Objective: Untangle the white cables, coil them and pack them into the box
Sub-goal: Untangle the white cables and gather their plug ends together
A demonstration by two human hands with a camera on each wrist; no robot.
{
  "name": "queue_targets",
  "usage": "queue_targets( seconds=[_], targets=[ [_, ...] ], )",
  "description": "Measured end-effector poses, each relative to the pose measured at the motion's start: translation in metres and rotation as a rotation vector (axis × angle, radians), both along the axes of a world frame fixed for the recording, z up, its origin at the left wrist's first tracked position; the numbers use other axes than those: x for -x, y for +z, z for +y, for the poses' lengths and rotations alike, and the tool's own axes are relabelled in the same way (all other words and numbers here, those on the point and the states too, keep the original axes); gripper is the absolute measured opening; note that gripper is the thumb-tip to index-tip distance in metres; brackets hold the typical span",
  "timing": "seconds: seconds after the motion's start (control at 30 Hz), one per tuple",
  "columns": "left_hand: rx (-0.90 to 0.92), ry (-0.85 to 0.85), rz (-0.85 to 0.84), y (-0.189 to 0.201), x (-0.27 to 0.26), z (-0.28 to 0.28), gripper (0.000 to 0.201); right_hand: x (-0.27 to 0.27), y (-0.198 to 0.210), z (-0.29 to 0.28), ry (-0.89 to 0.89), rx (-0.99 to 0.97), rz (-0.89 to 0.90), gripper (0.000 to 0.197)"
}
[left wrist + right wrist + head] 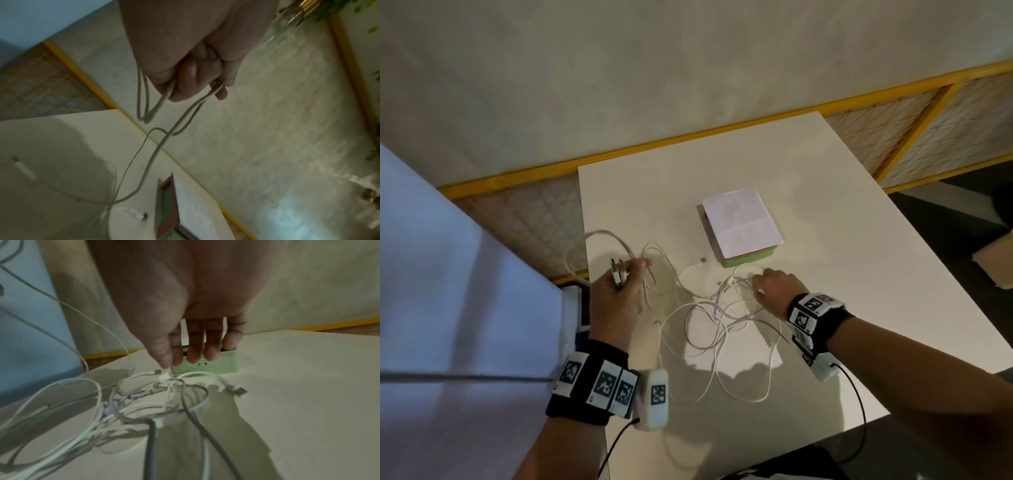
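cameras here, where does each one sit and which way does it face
Head: worn on the head, facing down at the white table; both forearms, left hand gripping plugs, right hand on the tangled white cables.
Left wrist: along the left hand holding cable loops.
Right wrist: along the right hand, fingers extended over the tangle.
Shared: all three show the green box.

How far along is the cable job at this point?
Early untangling. Done: nothing looks coiled or packed; the box sits closed on the table. In hand: the left hand grips several cable ends with loops hanging from it, while the right hand reaches with straight fingers into the white cables, a tangled heap. Left: separating, coiling and boxing them all.
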State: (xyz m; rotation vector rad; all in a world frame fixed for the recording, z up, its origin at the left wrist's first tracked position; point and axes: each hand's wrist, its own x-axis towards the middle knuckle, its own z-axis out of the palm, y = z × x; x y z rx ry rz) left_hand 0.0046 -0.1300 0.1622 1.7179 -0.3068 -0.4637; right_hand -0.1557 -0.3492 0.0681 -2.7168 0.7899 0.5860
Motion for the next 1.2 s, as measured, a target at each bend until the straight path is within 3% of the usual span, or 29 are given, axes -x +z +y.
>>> queue_targets(
  seconds=[0.1,0.2,0.27,0.4,0.53,0.7,0.8,0.93,1.1,1.2],
  targets=[
    [-0.097,0.0,0.01,-0.02,0.007,0.005,0.018,-0.032,-0.014,0.007,0.204,-0.136,0.013,0.04],
    [-0.14,0.008,0.038,-0.037,0.009,0.008,0.022,-0.054,-0.028,0.02,0.371,-0.061,0.101,0.039],
    [-0.176,0.019,0.07,-0.045,0.009,0.009,0.027,-0.059,-0.035,0.024,0.39,0.009,0.105,0.034],
    [-0.301,0.04,0.072,-0.049,0.004,0.006,0.017,-0.058,-0.034,0.023,0.385,0.146,0.062,0.031],
    [-0.42,0.032,0.063,-0.048,-0.001,0.002,0.044,-0.047,-0.01,0.004,0.19,0.148,-0.064,0.035],
    [-0.523,-0.088,0.021,-0.042,-0.003,0.003,0.043,-0.013,0.053,-0.014,-0.289,-0.177,-0.654,0.021],
    [-0.569,-0.152,-0.105,-0.029,0.005,0.001,0.041,-0.001,0.094,-0.005,-0.416,-0.358,-0.873,0.008],
    [-0.372,-0.092,-0.178,0.003,0.016,-0.009,0.046,-0.004,0.124,0.014,-0.526,-0.646,-1.033,0.012],
    [0.151,-0.128,0.045,0.056,0.039,-0.028,0.028,-0.022,0.156,0.058,-0.43,-0.795,-1.071,0.024],
    [0.331,-0.234,0.112,0.075,0.048,-0.033,0.019,-0.031,0.168,0.087,-0.339,-0.832,-1.111,0.022]
  ],
)
